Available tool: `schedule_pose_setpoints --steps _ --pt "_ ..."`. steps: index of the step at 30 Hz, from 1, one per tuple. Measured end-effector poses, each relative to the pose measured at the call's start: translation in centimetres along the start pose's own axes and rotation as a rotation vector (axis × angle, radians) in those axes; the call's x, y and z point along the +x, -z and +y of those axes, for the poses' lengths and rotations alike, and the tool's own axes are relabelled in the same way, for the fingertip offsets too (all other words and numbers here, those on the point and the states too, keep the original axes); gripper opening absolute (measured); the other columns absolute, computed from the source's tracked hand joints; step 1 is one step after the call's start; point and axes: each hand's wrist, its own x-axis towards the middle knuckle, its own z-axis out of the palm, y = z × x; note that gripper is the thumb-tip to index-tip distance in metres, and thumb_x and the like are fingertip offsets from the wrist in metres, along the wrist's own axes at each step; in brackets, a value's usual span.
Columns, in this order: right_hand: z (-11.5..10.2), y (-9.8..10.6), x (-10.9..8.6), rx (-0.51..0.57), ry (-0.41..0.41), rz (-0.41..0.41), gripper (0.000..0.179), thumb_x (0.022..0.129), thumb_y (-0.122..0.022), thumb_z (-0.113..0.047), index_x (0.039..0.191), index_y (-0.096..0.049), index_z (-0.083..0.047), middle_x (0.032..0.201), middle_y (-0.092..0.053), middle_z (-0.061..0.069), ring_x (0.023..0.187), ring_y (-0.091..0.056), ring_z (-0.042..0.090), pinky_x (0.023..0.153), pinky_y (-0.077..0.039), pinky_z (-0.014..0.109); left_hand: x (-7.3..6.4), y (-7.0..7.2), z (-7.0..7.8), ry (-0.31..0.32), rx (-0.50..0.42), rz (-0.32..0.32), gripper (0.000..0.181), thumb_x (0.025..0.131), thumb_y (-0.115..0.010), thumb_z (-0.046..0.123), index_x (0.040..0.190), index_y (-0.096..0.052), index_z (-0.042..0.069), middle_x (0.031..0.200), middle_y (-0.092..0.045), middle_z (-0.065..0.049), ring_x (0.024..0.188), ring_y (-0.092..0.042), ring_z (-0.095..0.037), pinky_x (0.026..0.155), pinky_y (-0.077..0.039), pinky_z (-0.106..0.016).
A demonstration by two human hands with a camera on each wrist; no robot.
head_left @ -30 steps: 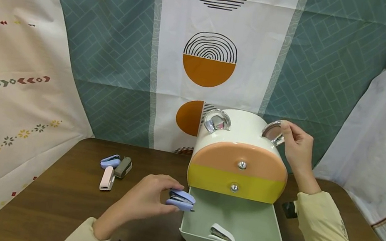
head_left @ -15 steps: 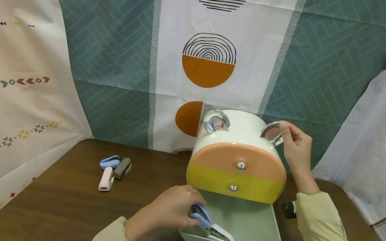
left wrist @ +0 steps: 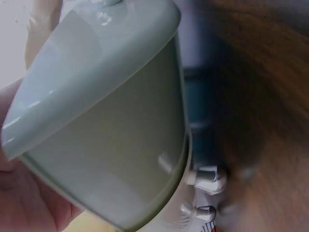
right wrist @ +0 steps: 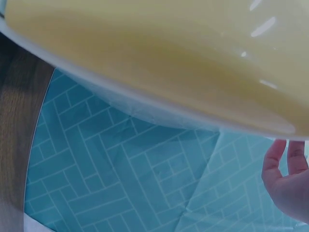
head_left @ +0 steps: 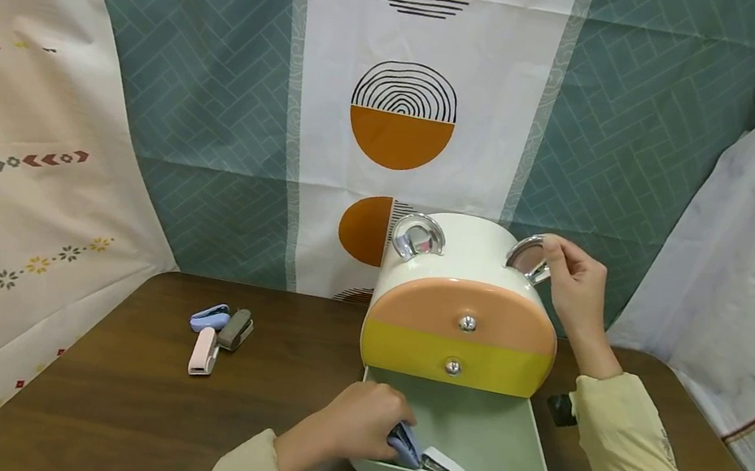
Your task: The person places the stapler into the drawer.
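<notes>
My left hand [head_left: 366, 419] reaches into the open green drawer [head_left: 502, 428] and pinches a periwinkle-blue mini stapler [head_left: 407, 446]. Right beside that stapler lies a white mini stapler [head_left: 450, 466], near the drawer's front wall. My right hand [head_left: 578, 292] holds the right silver ring-shaped ear [head_left: 525, 247] on top of the small rounded cabinet [head_left: 473, 242]. In the left wrist view, the drawer's green outside [left wrist: 111, 135] hides the staplers. The right wrist view shows the cabinet's yellow front [right wrist: 154, 53] with the fingers of that hand behind its edge.
On the brown table [head_left: 123, 393], a blue stapler [head_left: 210, 318], a grey stapler [head_left: 236, 329] and a pink stapler [head_left: 204, 351] lie clustered at the left. Above the drawer, the orange drawer [head_left: 412, 299] and yellow drawer [head_left: 404, 351] are closed. Patterned cloth [head_left: 224, 79] hangs behind.
My left hand has carried the blue stapler rightward and down into the green drawer, beside the white one, which has shifted slightly right. My right hand has stayed at the ear.
</notes>
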Motion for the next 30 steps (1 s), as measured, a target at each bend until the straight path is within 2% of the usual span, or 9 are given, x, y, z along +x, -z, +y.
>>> schedule_pose_setpoints --steps 7,13,20,23,26,28,30 --pt "-0.1 -0.1 0.0 0.016 0.015 -0.009 0.027 0.091 -0.053 -0.009 0.102 -0.062 0.014 0.080 -0.057 -0.028 0.073 -0.052 -0.006 0.069 -0.040 0.011 0.6 -0.9 0.0 0.000 0.003 -0.006 0.024 0.063 -0.080 0.022 0.060 -0.056 0.021 0.053 -0.038 0.015 0.051 -0.033 0.000 0.045 -0.025 -0.015" --pt "-0.3 -0.2 0.1 0.036 0.010 0.006 0.028 0.090 -0.054 -0.009 0.101 -0.061 0.016 0.080 -0.058 -0.027 0.070 -0.051 -0.003 0.066 -0.040 0.011 1.1 -1.2 0.2 0.038 0.011 -0.062 0.019 0.061 -0.083 0.025 0.072 -0.068 0.022 0.060 -0.054 0.016 0.053 -0.042 0.002 0.048 -0.032 -0.015" --pt "0.6 0.0 0.3 0.027 -0.019 0.003 0.027 0.090 -0.054 -0.009 0.103 -0.061 0.014 0.080 -0.058 -0.028 0.072 -0.051 -0.003 0.067 -0.040 0.011 1.4 -1.1 0.5 0.071 0.019 -0.103 0.022 0.061 -0.083 0.028 0.077 -0.070 0.021 0.066 -0.059 0.014 0.056 -0.046 0.001 0.050 -0.035 -0.016" --pt "2.0 0.0 0.6 -0.006 -0.042 0.003 0.028 0.090 -0.055 -0.012 0.105 -0.063 0.011 0.080 -0.057 -0.029 0.074 -0.052 -0.004 0.069 -0.040 0.011 1.4 -1.1 0.5 0.068 0.023 -0.104 0.022 0.062 -0.083 0.029 0.079 -0.071 0.022 0.067 -0.059 0.015 0.057 -0.047 0.001 0.051 -0.035 -0.016" --pt "2.9 0.0 0.7 -0.042 -0.065 0.000 0.029 0.090 -0.055 -0.015 0.105 -0.064 0.008 0.078 -0.056 -0.030 0.070 -0.049 -0.005 0.066 -0.039 0.011 1.3 -1.0 0.4 0.055 0.007 -0.093 0.022 0.063 -0.082 0.030 0.079 -0.070 0.022 0.066 -0.058 0.015 0.057 -0.046 0.001 0.050 -0.035 -0.016" --pt "2.8 0.0 0.7 -0.039 -0.067 -0.004 0.029 0.090 -0.055 -0.015 0.103 -0.064 0.009 0.075 -0.056 -0.030 0.062 -0.044 -0.005 0.062 -0.037 0.011 1.1 -0.9 0.2 0.047 -0.006 -0.084 0.021 0.063 -0.081 0.030 0.077 -0.069 0.022 0.064 -0.057 0.015 0.057 -0.046 0.000 0.049 -0.034 -0.016" --pt "2.2 0.0 0.6 -0.017 -0.050 0.000 0.029 0.090 -0.055 -0.014 0.102 -0.063 0.011 0.075 -0.057 -0.030 0.061 -0.044 -0.006 0.061 -0.037 0.012 0.9 -0.6 0.0 0.056 -0.032 -0.076 0.023 0.064 -0.080 0.031 0.082 -0.070 0.021 0.070 -0.060 0.014 0.062 -0.050 0.000 0.051 -0.037 -0.015"
